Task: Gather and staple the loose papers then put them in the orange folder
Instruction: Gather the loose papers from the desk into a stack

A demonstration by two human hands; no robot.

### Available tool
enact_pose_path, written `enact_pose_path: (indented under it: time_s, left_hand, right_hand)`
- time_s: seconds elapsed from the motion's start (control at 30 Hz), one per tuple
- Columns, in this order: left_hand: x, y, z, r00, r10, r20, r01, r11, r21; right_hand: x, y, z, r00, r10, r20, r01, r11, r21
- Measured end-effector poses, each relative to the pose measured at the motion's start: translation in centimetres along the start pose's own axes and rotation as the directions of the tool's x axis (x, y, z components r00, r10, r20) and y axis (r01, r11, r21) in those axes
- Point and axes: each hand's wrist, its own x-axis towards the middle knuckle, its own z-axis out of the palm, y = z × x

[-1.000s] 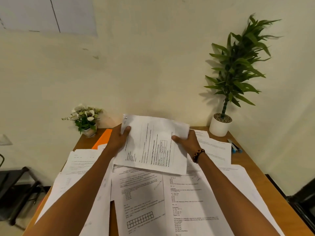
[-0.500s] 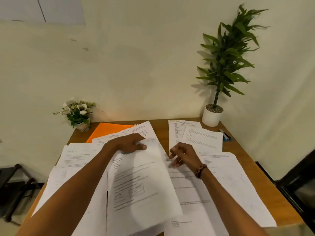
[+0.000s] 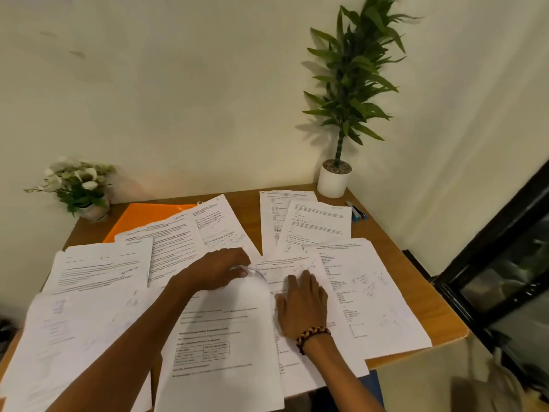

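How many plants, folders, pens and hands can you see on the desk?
Potted plants: 2, the tall green plant and the small flower pot
Orange folder: 1
Pens: 2, as far as I can tell
Hands: 2, left hand and right hand
Total: 7
The overlapping papers are too many to count surely.
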Motion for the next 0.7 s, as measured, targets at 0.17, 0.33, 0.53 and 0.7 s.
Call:
enact_pose_path:
  time_s: [0.17,0.33,0.53,0.7]
  left_hand:
    - [0.2,1.2,1.1,0.999,0.038,-0.011,-0.038,0.999,0.031]
    - [0.3,1.5,1.2,1.0,0.021,0.017,-0.021,1.0,0.001]
    - [0.6,1.2,1.4,1.0,0.007,0.022,-0.007,1.0,-0.017]
    - [1.8,2.0,1.6,0.999,0.046,0.012,-0.045,0.996,-0.076]
  right_hand:
    - [-0.9,-0.4,0.4,0.997,-0.075,0.008,0.074,0.996,0.054]
    - [-0.1,0.6,-0.8,0.986,0.028,-0.164,0.012,0.971,0.239]
    - [0.7,2.9,-1.7,0.967,0.239,-0.091,-0.217,0.955,0.203]
    - [1.0,2.6,-1.5,0.934,0.322,-0.157,-0.205,0.839,0.503]
